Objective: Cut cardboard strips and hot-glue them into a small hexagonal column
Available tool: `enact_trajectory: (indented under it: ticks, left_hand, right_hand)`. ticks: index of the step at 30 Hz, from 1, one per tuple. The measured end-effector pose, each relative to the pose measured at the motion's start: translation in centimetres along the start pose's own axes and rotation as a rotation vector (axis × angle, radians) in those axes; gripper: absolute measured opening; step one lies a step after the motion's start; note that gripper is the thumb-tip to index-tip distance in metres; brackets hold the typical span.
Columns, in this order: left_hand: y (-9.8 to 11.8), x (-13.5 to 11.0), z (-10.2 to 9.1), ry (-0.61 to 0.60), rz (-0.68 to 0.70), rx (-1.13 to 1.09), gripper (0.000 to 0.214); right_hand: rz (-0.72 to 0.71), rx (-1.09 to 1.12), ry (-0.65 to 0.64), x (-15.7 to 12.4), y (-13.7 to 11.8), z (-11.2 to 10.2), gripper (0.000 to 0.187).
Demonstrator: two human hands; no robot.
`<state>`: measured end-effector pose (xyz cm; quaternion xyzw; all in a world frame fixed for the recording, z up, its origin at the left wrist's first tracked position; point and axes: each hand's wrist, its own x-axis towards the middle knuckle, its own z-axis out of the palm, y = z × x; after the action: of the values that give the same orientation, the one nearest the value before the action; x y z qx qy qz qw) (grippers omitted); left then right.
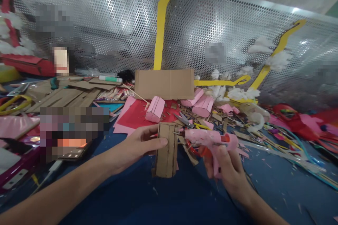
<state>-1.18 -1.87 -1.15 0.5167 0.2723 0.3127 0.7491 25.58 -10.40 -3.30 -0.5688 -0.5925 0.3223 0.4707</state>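
Observation:
My left hand grips a folded brown cardboard piece, thumb across its front, holding it upright over the blue surface. My right hand is wrapped round the handle of a pink glue gun with an orange trigger; its nozzle points left at the cardboard piece's upper right edge. Just behind the nozzle lie scissors.
Pink paper boxes lie on red paper behind the hands. A brown cardboard sheet stands against a perforated metal panel with yellow strips. Cardboard strips, scraps and cotton tufts litter the surface.

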Motion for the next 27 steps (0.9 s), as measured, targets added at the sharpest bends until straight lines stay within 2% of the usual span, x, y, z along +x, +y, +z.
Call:
enact_trajectory:
  ticks: [7,11,14,20,27]
  left_hand:
    - [0.2,-0.2,0.2,-0.047,0.007,0.026,0.052]
    - [0.1,-0.1,0.1,0.018,0.038,0.065,0.056]
    - [-0.1,0.1,-0.1,0.073,0.084,0.102,0.056]
    - [-0.4,0.5,-0.3,0.047,0.144,0.053,0.053]
    - [-0.1,0.3,-0.2,0.043,0.165,0.072,0.051]
  right_hand:
    - [-0.099,0.039,0.027,0.2,0.7,-0.1,0.068]
    - [-0.114,0.031,0.022,0.2,0.6,-0.2,0.068]
    - [-0.086,0.051,0.026,0.1,0.2,-0.1,0.069]
    - [-0.048,0.043,0.07,0.0,-0.8,0.0,0.068]
    - [-0.044,0.073,0.055,0.0,-0.6,0.1,0.068]
